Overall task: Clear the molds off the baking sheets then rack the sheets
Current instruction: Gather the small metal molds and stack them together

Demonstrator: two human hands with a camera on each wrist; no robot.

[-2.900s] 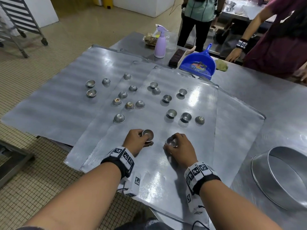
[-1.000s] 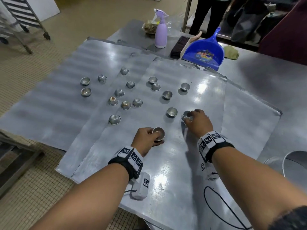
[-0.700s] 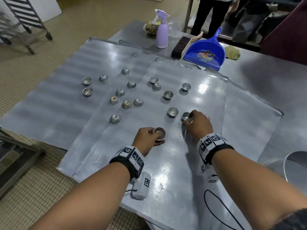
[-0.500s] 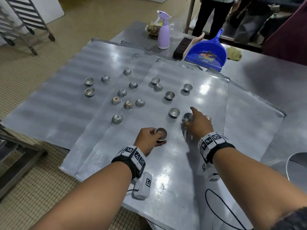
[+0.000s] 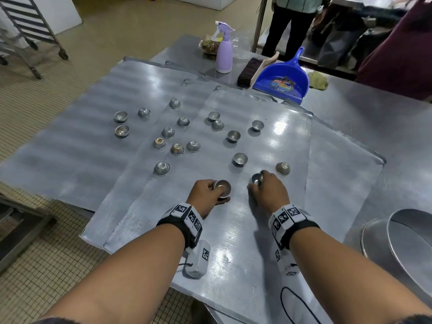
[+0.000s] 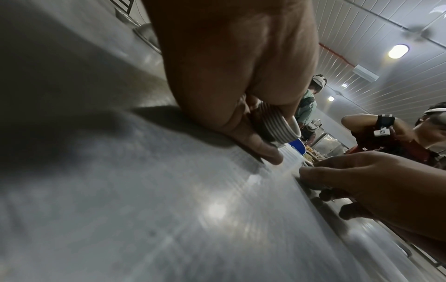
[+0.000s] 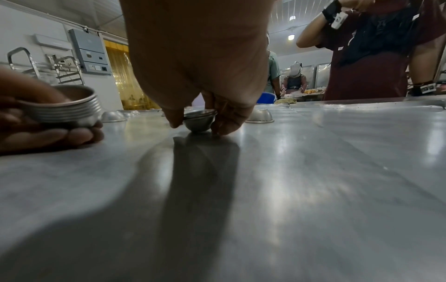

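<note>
Several small round metal molds lie scattered over overlapping baking sheets (image 5: 233, 230). My left hand (image 5: 205, 195) rests on the nearest sheet and grips a nested stack of molds (image 5: 223, 187), whose ridged rims show in the left wrist view (image 6: 277, 126) and the right wrist view (image 7: 65, 106). My right hand (image 5: 266, 192) pinches a small stack of molds (image 5: 256, 179) standing on the sheet, thumb and fingers either side of the stack (image 7: 199, 120). Loose molds lie close by: one ahead (image 5: 240, 158), one upside down to the right (image 5: 282, 168).
A blue dustpan (image 5: 282, 78), a brush (image 5: 247, 71) and a lilac spray bottle (image 5: 224, 52) stand beyond the sheets. A large round metal pan (image 5: 409, 244) sits at the right. A wheeled rack (image 5: 30, 31) stands far left. People stand behind the table.
My right hand picked up a mold farther out and drew back toward me with it, setting it down level with my left hand. The left hand stayed put with its stack.
</note>
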